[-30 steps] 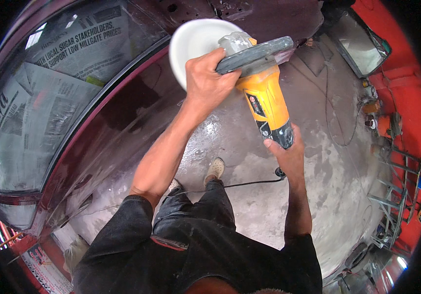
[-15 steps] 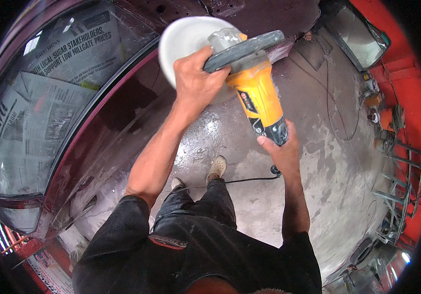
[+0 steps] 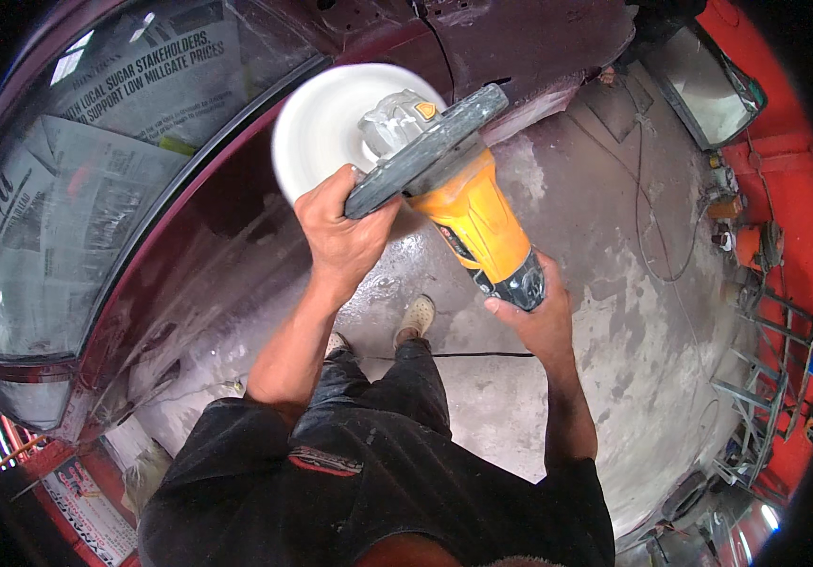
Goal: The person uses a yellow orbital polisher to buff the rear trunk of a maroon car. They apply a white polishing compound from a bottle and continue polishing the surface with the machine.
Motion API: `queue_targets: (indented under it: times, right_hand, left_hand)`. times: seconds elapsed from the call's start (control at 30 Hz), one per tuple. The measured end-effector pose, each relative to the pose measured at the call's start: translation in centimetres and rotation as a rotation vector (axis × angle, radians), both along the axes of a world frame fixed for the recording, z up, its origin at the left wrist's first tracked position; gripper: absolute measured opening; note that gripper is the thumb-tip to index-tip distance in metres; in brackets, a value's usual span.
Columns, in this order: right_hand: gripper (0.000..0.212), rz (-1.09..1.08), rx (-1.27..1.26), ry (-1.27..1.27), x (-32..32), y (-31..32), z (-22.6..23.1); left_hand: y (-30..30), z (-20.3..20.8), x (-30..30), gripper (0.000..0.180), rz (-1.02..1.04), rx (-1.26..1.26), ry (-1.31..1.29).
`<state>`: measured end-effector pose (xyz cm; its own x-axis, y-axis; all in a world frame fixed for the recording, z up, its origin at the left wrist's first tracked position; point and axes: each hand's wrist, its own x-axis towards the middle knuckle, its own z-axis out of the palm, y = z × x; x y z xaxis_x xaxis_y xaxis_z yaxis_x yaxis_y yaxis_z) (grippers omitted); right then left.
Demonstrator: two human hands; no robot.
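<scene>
I hold a yellow and black polisher in front of me with both hands. My left hand is closed round the left end of its thick dark front handle. My right hand grips the black rear end of the body, thumb showing on the near side. The round white pad at the machine's head looks smeared, as if spinning. It is by the side of a dark maroon car; whether it touches the panel I cannot tell.
Newspaper covers the car's window on the left. A black cord runs behind my right forearm across the wet, stained concrete floor. A loose glass panel leans far right, and metal frames stand along the red wall.
The polisher has moved left and a little toward me, its pad now lower and nearer the car's side. Both hands have kept their grip and gone with it.
</scene>
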<state>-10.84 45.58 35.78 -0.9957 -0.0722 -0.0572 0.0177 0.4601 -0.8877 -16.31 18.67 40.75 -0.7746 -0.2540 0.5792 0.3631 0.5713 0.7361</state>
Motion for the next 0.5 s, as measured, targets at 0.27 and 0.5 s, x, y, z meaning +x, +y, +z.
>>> queue_targets:
  times: [0.27,0.5]
  right_hand:
    - [0.076,-0.066,-0.006,-0.020,-1.5,0.5,2.1]
    - [0.072,-0.064,-0.009,-0.006,-2.3,0.8,3.4]
  left_hand:
    - [1.3,0.7,-3.7,0.018,-0.086,0.072,0.086]
    - [1.8,0.8,-4.8,0.016,-0.124,0.108,0.073]
